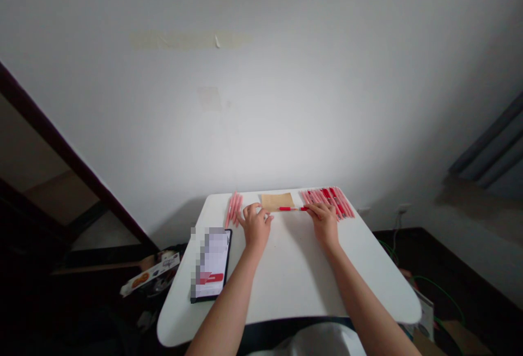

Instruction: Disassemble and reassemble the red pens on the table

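A red and white pen (pixel 289 209) is pinched at its right end by the fingertips of my right hand (pixel 324 222). It lies level, its other end pointing left along the front edge of a tan rectangle of paper or card (pixel 278 200). My left hand (pixel 256 228) is open, fingers bent and apart, just left of the tan piece. Beside its fingers lies a small group of pink pen-like sticks (pixel 233 209). Behind my right hand is a larger row of pink and red pens (pixel 330 198), partly covered by that hand.
A phone (pixel 212 263) with a lit, partly blurred screen lies on the left of the white table (pixel 298 290). The table's far edge is close to a pale wall (pixel 286 100). Assorted items (pixel 151 277) and a green cable (pixel 441 290) are on the floor at the sides.
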`<control>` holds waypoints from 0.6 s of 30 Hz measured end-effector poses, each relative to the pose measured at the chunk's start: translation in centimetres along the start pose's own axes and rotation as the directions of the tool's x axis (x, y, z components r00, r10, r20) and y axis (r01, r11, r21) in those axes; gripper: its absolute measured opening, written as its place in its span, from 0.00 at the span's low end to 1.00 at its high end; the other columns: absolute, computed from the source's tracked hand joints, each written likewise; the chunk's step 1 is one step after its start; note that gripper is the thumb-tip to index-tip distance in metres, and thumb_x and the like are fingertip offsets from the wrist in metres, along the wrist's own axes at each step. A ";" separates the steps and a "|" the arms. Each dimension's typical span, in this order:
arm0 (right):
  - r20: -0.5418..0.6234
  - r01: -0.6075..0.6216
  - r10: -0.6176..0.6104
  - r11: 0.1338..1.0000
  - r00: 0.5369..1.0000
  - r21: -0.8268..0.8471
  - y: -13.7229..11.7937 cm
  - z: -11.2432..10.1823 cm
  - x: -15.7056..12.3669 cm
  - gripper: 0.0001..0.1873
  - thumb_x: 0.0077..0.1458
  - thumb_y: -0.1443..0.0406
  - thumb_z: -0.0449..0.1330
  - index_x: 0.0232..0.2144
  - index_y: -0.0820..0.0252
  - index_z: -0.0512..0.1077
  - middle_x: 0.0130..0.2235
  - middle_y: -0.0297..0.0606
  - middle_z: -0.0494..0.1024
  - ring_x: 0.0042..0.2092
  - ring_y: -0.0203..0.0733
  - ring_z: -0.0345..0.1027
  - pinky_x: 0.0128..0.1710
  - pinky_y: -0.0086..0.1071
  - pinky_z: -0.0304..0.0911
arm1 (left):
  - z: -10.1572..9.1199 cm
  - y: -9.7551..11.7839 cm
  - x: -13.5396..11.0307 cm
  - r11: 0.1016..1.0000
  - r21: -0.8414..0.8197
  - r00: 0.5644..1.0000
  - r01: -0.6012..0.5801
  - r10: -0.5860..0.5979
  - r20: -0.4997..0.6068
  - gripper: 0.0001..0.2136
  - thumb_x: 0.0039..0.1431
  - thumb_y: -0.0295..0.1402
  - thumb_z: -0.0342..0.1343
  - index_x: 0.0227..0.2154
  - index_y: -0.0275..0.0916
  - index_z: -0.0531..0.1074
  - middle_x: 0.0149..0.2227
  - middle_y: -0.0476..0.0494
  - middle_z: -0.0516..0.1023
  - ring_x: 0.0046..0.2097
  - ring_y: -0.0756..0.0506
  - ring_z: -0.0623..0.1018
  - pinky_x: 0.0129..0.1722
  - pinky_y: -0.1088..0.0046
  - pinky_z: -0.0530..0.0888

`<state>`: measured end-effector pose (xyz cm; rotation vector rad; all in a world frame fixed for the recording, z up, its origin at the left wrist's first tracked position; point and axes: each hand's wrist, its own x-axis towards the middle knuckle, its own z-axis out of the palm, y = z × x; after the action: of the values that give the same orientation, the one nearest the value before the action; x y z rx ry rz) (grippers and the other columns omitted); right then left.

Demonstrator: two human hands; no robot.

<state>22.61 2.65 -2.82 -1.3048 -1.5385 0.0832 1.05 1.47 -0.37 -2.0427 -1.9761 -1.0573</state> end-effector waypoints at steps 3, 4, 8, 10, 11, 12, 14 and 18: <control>0.007 0.000 0.000 1.000 1.000 0.002 -0.2 -0.1 0.0 0.19 0.61 0.54 0.51 0.34 0.53 0.79 0.39 0.40 0.79 0.43 0.49 0.58 0.44 0.42 0.52 | 0.0 0.0 0.1 0.998 -0.059 1.000 0.009 -0.009 -0.011 0.08 0.48 0.34 0.64 0.34 0.46 0.77 0.48 0.45 0.74 0.53 0.40 0.68 0.59 0.48 0.54; 0.010 0.001 -0.001 1.000 1.000 0.002 -0.2 -0.1 0.0 0.19 0.61 0.54 0.51 0.34 0.53 0.79 0.39 0.40 0.79 0.43 0.49 0.58 0.45 0.42 0.52 | 0.0 0.0 0.1 0.997 -0.076 1.000 0.009 -0.010 -0.011 0.08 0.49 0.34 0.64 0.34 0.47 0.77 0.48 0.45 0.74 0.53 0.40 0.68 0.59 0.48 0.53; 0.014 0.004 -0.004 1.000 1.000 0.022 -0.2 0.0 0.0 0.19 0.61 0.53 0.51 0.33 0.53 0.80 0.39 0.39 0.79 0.44 0.49 0.58 0.46 0.42 0.52 | 0.0 0.2 0.1 0.993 -0.119 1.000 -0.002 0.002 0.002 0.09 0.50 0.34 0.63 0.36 0.48 0.77 0.48 0.45 0.74 0.54 0.41 0.68 0.60 0.48 0.53; 0.017 0.000 0.000 1.000 1.000 0.024 -0.2 0.0 -0.1 0.19 0.61 0.53 0.51 0.33 0.52 0.80 0.38 0.39 0.79 0.44 0.49 0.59 0.45 0.42 0.52 | -0.1 0.3 0.1 0.992 -0.126 1.000 -0.009 0.011 0.011 0.08 0.51 0.34 0.63 0.36 0.49 0.77 0.48 0.45 0.73 0.54 0.41 0.67 0.61 0.48 0.52; 0.020 -0.003 0.002 1.000 1.000 0.021 -0.2 0.0 -0.1 0.19 0.61 0.53 0.51 0.33 0.52 0.80 0.38 0.40 0.79 0.44 0.49 0.59 0.45 0.43 0.52 | -0.1 0.4 0.1 0.992 -0.129 1.000 -0.012 0.014 0.014 0.08 0.51 0.34 0.63 0.36 0.49 0.77 0.48 0.45 0.73 0.54 0.41 0.67 0.61 0.48 0.52; 0.024 -0.004 0.004 1.000 1.000 0.018 -0.2 0.0 0.0 0.19 0.61 0.53 0.51 0.33 0.52 0.80 0.38 0.40 0.79 0.44 0.50 0.59 0.45 0.43 0.52 | -0.2 0.4 0.1 0.991 -0.132 1.000 -0.015 0.018 0.018 0.08 0.51 0.34 0.62 0.36 0.50 0.77 0.48 0.46 0.73 0.54 0.41 0.67 0.61 0.48 0.52; 0.031 -0.007 0.006 1.000 1.000 0.017 -0.2 0.0 0.0 0.19 0.61 0.53 0.51 0.33 0.51 0.80 0.38 0.39 0.79 0.44 0.50 0.59 0.45 0.43 0.52 | -0.2 0.5 0.0 0.990 -0.139 1.000 -0.017 0.021 0.024 0.07 0.51 0.35 0.62 0.35 0.51 0.78 0.48 0.46 0.73 0.54 0.41 0.67 0.61 0.47 0.52; 0.039 -0.008 0.007 1.000 0.999 0.027 -0.4 0.0 0.0 0.19 0.61 0.54 0.50 0.33 0.51 0.80 0.38 0.40 0.79 0.44 0.50 0.59 0.46 0.44 0.53 | -0.2 0.7 0.0 0.988 -0.152 0.999 -0.015 0.020 0.030 0.04 0.53 0.35 0.61 0.33 0.49 0.78 0.48 0.45 0.74 0.54 0.41 0.68 0.62 0.46 0.51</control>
<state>22.35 2.49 -2.63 -1.2945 -1.5609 0.1345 1.60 1.25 0.06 -2.1612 -1.9435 -1.2144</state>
